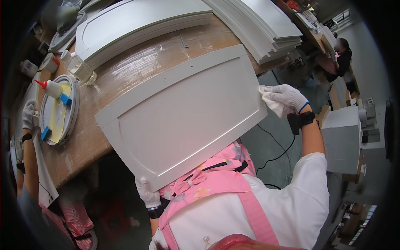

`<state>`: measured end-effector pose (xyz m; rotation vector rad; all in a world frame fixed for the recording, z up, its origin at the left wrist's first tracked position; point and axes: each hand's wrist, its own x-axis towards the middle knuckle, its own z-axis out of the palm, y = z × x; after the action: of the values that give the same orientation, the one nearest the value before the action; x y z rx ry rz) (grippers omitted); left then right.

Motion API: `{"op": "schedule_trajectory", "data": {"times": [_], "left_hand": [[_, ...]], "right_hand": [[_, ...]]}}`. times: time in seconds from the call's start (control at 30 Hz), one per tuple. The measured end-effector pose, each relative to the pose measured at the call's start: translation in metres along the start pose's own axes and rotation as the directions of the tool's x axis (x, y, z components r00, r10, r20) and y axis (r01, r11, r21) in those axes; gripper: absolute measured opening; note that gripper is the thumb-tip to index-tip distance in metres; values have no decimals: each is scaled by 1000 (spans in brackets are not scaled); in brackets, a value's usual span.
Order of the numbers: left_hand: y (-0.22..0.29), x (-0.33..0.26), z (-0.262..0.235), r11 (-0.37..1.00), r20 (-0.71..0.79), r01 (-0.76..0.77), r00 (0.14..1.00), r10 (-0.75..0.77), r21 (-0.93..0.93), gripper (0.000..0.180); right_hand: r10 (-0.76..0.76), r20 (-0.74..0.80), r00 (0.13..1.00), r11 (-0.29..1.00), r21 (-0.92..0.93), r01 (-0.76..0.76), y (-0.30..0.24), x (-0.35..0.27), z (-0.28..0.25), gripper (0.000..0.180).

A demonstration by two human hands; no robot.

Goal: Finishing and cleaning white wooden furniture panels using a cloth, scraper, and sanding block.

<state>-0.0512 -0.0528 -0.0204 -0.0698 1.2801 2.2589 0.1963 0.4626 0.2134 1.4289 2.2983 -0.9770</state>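
A white cabinet door panel [187,108] with a raised frame and a recessed middle lies tilted across the table edge, its near side against my pink apron. My left hand [146,195], in a white knit glove, grips the panel's near left corner; some fingers are hidden beneath it. At the panel's right edge my gloved right hand [291,96] is closed on a white cloth [275,103], which meets the edge there. Small dark marks show on the panel's far frame strip.
Stacked white panels [146,18] lie at the back of the brown table [66,158], with another stack [271,25] at back right. A clear bottle [81,68] and a round lid [75,106] holding a red-tipped glue bottle [52,88] and blue blocks stand left. A co-worker's gloved hand [29,114] is beyond.
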Motion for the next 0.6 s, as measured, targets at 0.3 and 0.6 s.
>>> {"op": "schedule_trajectory", "data": {"times": [0.3,0.6], "left_hand": [[1,3,7,999,47,14,999,-12,-36,53],[-2,8,6,999,39,36,999,-34,-29,51]], "right_hand": [[-462,-612,642,768,-638,-55,-85,138,99,36],[-7,-381,925,838,-507,-202,20,43,134,32]]}}
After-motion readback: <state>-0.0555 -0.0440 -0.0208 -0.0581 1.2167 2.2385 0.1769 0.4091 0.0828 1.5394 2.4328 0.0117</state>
